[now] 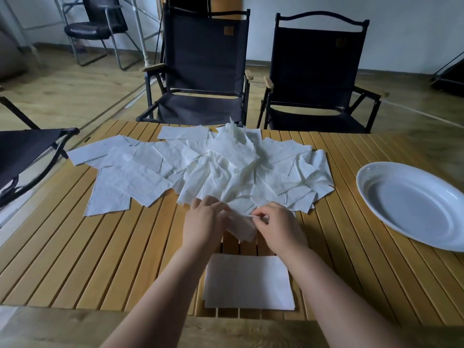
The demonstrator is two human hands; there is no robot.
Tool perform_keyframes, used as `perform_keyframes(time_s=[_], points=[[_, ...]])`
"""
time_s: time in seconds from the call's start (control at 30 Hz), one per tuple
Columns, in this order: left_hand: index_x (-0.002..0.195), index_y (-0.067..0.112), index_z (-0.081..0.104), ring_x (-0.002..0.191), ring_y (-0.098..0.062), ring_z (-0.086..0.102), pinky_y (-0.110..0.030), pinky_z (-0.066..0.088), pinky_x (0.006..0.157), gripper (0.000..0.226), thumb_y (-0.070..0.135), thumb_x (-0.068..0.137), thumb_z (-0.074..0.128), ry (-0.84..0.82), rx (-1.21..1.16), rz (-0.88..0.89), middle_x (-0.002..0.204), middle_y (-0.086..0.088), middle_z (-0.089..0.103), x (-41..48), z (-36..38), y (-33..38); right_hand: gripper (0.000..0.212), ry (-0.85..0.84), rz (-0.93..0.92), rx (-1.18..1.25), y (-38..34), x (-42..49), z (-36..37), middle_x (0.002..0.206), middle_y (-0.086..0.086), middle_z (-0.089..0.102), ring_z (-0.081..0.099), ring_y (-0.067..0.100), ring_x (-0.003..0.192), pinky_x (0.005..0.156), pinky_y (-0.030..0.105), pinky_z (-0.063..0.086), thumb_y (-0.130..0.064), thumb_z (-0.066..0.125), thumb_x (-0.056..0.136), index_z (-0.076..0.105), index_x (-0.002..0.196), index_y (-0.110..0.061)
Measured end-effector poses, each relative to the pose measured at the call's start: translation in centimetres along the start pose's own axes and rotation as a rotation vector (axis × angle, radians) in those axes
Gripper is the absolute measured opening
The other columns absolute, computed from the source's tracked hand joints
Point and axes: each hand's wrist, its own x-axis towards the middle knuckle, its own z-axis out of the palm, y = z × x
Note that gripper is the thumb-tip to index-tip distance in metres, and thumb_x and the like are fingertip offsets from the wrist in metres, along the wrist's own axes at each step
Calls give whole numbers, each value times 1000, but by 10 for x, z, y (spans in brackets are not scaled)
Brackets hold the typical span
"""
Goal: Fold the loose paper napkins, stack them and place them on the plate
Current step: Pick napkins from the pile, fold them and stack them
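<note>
We had the left-hand grip point(203, 217) and right-hand grip point(276, 224) both pinching one napkin point(242, 228) at the loose pile's point(200, 167) near edge. The folded stack point(247, 282) lay toward us on the surface point(88, 247), long axis left-right. The plate point(411, 204) sat well right, nearer the right-hand grip. Fingers hid the fold, and the plate's far rim was cropped.

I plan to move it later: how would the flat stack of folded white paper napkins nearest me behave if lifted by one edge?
The flat stack of folded white paper napkins would probably droop, being thin, soft paper. Its sheets may slip apart: their lower edges lie slightly offset.
</note>
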Motion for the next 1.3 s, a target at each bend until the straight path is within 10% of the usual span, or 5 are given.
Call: perform_keyframes(time_s=[0.47,0.9,1.3], points=[[92,29,70,106,-14,51,-33,42,82,6,24,92,66,184,-206,154,106,23,60,-7,-17,-8,9,203,-190,139,-17,-16,-33,90,-14,65,57,6,81,68,20,50,-15,73,88,76,96,-18],[94,28,76,87,0,67,-15,52,77,12,18,91,70,-173,-616,49,89,14,74,-19,-50,-2,7,123,105,469,-24,-52,-79,87,-14,74,65,-9,84,68,4,47,-19,70,92,72,96,-25],[86,20,78,62,-17,51,-31,42,61,9,27,88,74,-404,-764,-196,69,-2,66,-54,-56,-22,8,-210,349,374,-5,-71,-69,80,-4,76,66,6,63,58,25,47,-30,71,91,69,94,-22]])
